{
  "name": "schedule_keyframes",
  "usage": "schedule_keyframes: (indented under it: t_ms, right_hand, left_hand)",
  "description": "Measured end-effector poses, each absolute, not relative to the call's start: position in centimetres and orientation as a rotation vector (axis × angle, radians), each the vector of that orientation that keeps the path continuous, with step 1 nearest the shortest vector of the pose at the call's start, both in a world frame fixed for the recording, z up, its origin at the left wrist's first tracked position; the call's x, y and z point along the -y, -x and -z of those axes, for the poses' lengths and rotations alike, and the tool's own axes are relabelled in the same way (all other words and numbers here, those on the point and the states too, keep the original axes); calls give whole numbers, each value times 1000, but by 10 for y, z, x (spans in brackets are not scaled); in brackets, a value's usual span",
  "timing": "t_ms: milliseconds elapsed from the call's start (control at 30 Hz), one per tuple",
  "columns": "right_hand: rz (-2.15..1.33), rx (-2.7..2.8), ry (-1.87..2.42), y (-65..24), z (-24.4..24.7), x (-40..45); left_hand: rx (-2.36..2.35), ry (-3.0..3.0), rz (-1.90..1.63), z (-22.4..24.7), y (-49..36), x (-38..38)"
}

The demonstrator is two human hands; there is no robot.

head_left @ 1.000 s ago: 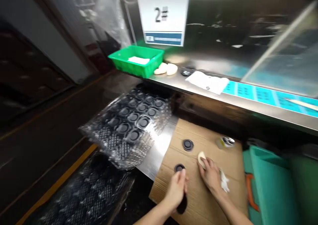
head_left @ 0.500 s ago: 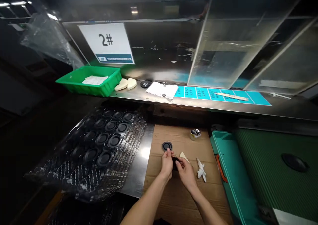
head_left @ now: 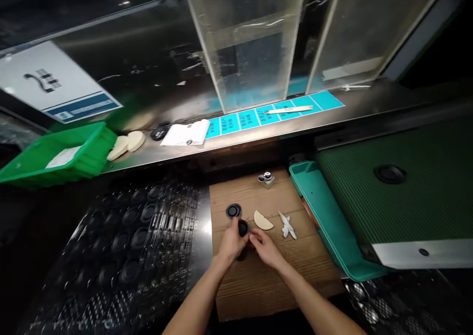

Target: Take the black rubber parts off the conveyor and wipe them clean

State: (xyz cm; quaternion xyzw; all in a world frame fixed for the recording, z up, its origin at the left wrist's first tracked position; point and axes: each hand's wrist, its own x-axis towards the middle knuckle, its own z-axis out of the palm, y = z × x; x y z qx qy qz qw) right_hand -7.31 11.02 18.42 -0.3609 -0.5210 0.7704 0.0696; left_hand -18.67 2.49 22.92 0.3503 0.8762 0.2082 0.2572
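My left hand (head_left: 231, 241) is closed around a small round black part (head_left: 243, 228), tilted up above the cardboard. My right hand (head_left: 265, 247) is pinched at the right edge of that part; whatever lies between its fingertips is too small to make out. Just beyond my left hand, black round parts (head_left: 233, 210) overlap on the cardboard (head_left: 236, 290). To the right of them lies a cream half-round pad (head_left: 263, 220), and past it a crumpled white scrap (head_left: 287, 225). A small container with shiny round tops (head_left: 266, 179) stands at the cardboard's far side.
Plastic-wrapped trays of black round parts (head_left: 121, 241) are stacked at left. At right are a teal bin (head_left: 325, 212) and a green ribbed belt (head_left: 424, 202) carrying a black part (head_left: 390, 174). A metal shelf (head_left: 236, 145) behind holds a green basket (head_left: 99, 152), pads and folded paper (head_left: 186, 133).
My view has swung to the right. The black part between my hands has turned so its round face shows, and my right hand has drawn to its edge, uncovering the cream pad.
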Motion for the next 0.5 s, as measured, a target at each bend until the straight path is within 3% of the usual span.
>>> schedule_keyframes:
  t_ms: [233, 333, 500]
  right_hand:
    - [-2161, 1801, 1168, -106, -198, -99]
    - [-2015, 1685, 1541, -212, -173, -87]
    - [-1430, 1246, 1988, -315, -99, -119]
  left_hand:
    - [-2494, -1144, -214, -207, 262, -59]
    - [-2365, -1201, -115, -191, 276, -71]
    - [-2495, -1037, 130, -169, 289, -110]
